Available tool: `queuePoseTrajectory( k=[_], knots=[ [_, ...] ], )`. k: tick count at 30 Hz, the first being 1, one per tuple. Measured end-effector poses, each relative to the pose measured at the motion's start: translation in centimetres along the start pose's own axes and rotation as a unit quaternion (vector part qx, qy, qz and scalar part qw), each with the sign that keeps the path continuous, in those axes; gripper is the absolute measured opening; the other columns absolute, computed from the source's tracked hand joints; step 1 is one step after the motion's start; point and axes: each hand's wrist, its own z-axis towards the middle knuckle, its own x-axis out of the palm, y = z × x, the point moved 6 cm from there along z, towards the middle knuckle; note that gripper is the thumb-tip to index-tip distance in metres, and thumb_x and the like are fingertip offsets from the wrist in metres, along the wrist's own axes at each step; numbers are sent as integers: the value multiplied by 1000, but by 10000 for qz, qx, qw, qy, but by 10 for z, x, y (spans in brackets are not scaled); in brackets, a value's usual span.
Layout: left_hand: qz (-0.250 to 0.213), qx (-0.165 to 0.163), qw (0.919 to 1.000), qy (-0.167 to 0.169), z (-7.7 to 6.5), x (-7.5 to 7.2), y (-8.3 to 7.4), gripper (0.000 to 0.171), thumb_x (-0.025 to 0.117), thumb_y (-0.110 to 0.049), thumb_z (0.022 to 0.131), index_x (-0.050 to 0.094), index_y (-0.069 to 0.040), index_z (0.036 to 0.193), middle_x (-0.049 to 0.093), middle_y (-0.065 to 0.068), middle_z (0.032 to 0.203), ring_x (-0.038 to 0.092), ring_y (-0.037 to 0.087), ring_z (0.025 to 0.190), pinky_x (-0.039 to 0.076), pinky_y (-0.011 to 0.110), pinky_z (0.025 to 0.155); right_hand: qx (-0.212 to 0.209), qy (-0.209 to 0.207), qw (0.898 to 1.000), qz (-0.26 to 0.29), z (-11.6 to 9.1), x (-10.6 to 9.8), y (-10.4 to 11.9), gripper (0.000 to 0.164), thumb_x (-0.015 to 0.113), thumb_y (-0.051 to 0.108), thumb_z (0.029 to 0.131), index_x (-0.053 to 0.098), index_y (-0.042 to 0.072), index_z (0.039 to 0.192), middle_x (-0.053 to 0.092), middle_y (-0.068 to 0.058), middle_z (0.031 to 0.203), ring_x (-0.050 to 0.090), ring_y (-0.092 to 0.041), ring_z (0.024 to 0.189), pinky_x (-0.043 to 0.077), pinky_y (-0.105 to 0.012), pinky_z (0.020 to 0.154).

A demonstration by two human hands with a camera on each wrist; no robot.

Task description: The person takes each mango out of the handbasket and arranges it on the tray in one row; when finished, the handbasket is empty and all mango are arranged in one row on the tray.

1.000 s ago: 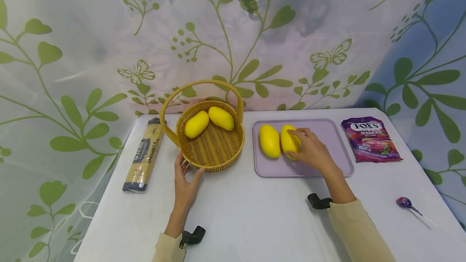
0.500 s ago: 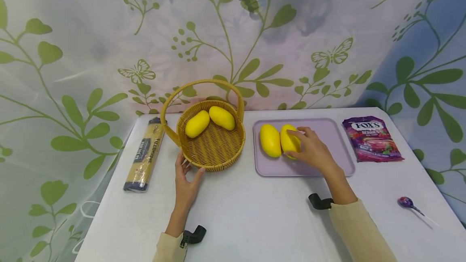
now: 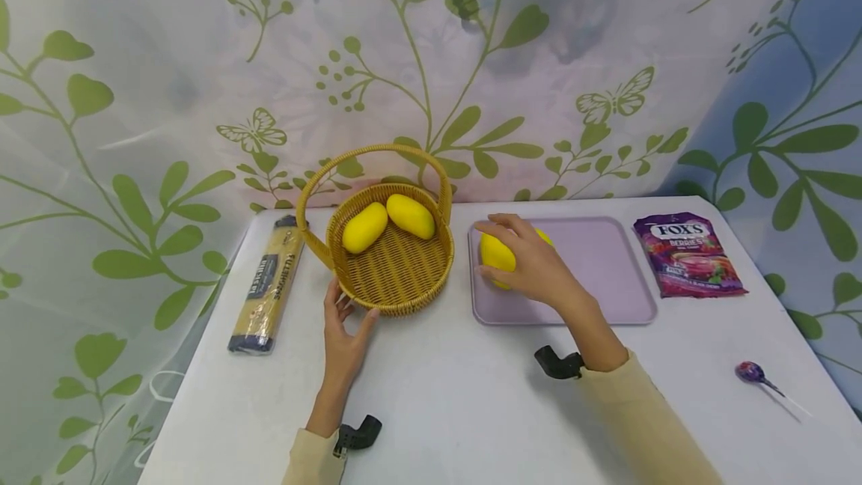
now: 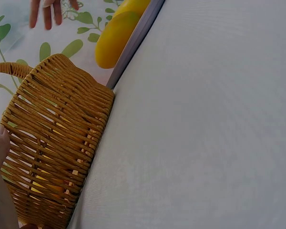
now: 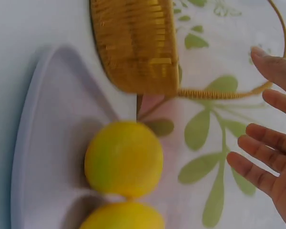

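Observation:
In the head view my left hand (image 3: 344, 343) holds the near left side of a round wicker basket (image 3: 397, 310), thumb and fingers curved against its wall. Two yellow mangoes (image 3: 364, 228) lie inside. My right hand (image 3: 535, 264) is over a lilac tray (image 3: 606, 268), with thumb and fingers spread above the left mango (image 3: 496, 254) there. A second tray mango (image 3: 543, 236) is mostly hidden behind this hand. From the right wrist, a gap shows between the relaxed fingers (image 5: 264, 155) and the nearer mango (image 5: 124, 159); nothing is held.
A spaghetti packet (image 3: 268, 287) lies left of the basket. To the tray's right are a purple Fox's candy bag (image 3: 688, 257) and, nearer the front, a lollipop (image 3: 750, 373). A leaf-patterned curtain (image 3: 431, 58) rises behind the white table (image 3: 444, 410).
My right hand has left the right mango on the tray and moved left over the other one. The left hand and the basket stay in place.

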Motion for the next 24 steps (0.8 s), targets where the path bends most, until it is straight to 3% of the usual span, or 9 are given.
queuePoseTrajectory(
  k=[5,9,19,24],
  knots=[
    [-38,38,10000,-54,1,-1,0,81,68,-7,83,18,1,146,33,23,141,42,44,121,37,58,97,-596,287,9975,232,30,33,28,66,71,41,79,45,22,137,43,-8,137,43,-25,123,48,-44,92],
    [-106,-39,9999,-35,-2,1,1,82,68,-7,83,16,1,146,31,27,141,41,45,121,36,58,97,-770,713,9938,362,50,60,40,67,68,48,79,44,25,138,40,-10,139,40,-26,126,46,-45,96],
    [-51,-6,10000,-69,-2,0,1,82,68,-8,83,17,0,147,31,23,143,41,44,121,37,58,96,-438,1218,9904,491,94,100,39,71,67,55,77,42,31,139,34,-7,144,33,-26,132,41,-48,101],
    [-17,22,10000,-28,-1,1,-1,82,68,-10,83,17,0,146,31,25,142,42,45,121,37,58,96,-323,1268,9907,362,108,119,30,76,64,60,75,42,28,140,28,-11,149,14,-33,141,32,-55,106]
  ],
)
